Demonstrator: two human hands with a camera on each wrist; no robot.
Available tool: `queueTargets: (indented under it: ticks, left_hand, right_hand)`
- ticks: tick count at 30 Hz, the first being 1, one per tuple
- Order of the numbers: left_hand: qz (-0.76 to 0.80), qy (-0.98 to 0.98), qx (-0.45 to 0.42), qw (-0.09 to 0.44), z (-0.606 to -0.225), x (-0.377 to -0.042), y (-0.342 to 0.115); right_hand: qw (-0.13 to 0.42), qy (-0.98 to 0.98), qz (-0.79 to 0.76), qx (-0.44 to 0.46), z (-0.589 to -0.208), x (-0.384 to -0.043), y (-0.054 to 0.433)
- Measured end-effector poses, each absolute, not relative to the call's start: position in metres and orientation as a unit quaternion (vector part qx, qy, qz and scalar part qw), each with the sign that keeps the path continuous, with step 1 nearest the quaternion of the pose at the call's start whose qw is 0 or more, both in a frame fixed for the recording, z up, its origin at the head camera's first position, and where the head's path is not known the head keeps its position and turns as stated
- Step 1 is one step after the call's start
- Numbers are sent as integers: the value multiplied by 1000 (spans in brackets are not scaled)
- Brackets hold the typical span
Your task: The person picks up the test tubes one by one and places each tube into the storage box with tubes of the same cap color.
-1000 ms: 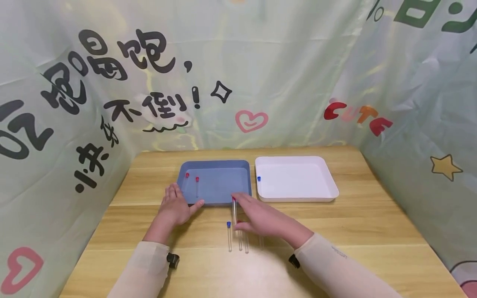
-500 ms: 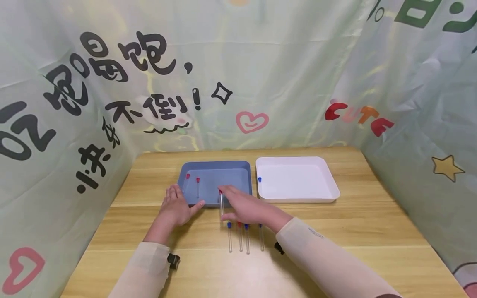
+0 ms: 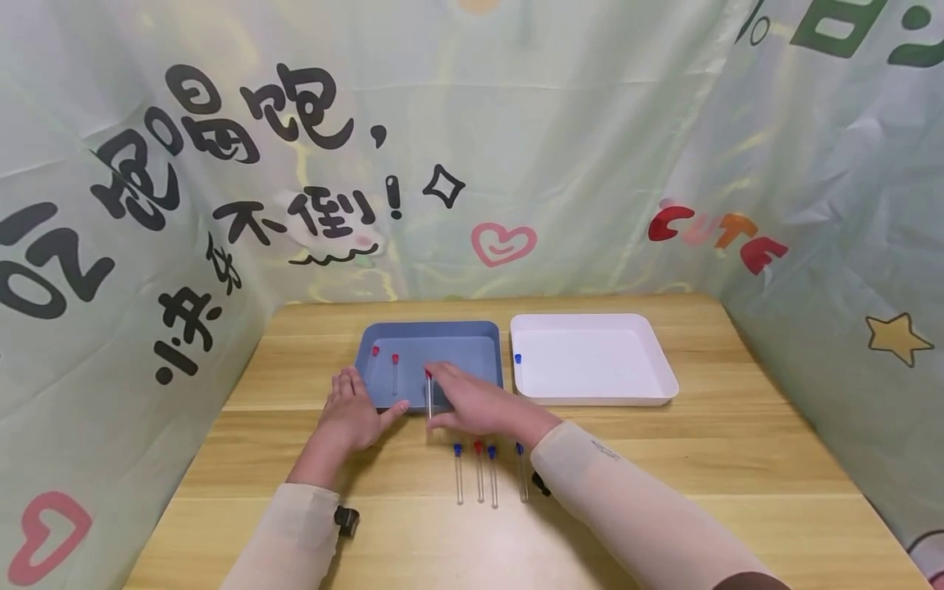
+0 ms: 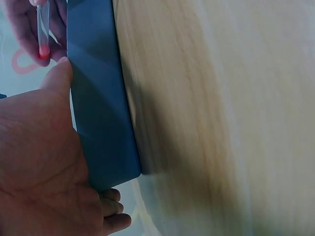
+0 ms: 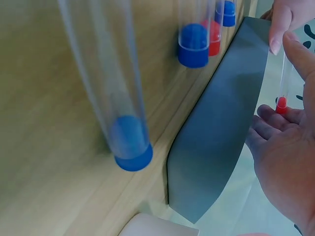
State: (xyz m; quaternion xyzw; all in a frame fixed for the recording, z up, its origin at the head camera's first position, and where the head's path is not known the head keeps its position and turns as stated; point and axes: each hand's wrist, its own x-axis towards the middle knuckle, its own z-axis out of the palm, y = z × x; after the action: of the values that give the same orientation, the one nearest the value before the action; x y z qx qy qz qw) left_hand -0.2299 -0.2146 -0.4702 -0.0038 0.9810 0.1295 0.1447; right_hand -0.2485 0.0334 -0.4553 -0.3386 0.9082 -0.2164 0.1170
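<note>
I'm logging: right hand, fingers pinching red-capped tube, nearing two matching tubes in centre-frame blue tray; left hand, thumb spread from fingers.

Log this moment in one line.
left hand: touching blue tray | right hand: gripping red-capped tube at tray's near rim | white tray: one blue cap | table: three blue-capped tubes, one red-capped

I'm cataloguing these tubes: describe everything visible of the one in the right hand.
The tube is slim, straight and clear, like glass or plastic, with a red cap on one end; no contents are discernible. The right hand holds it, fingers at the capped end, thumb at the other, over the near edge of the blue tray, apart from it.
</note>
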Motion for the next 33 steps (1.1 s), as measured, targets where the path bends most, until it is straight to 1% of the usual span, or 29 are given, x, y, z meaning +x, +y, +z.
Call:
queueTargets:
  ticks: [11, 19, 24, 33]
  left_hand:
    - [131, 981, -2, 143, -471, -227, -212]
    - [127, 982, -4, 142, -471, -229, -213]
    - [123, 982, -4, 143, -471, -229, -215]
    - [126, 982, -2, 140, -474, -231, -214]
  right_hand:
    - [126, 909, -216, -333, -457, -261, 26]
    - [126, 910, -223, -326, -456, -278, 20]
    - [131, 911, -220, -324, -461, -287, 15]
    - [124, 918, -190, -326, -470, -298, 3]
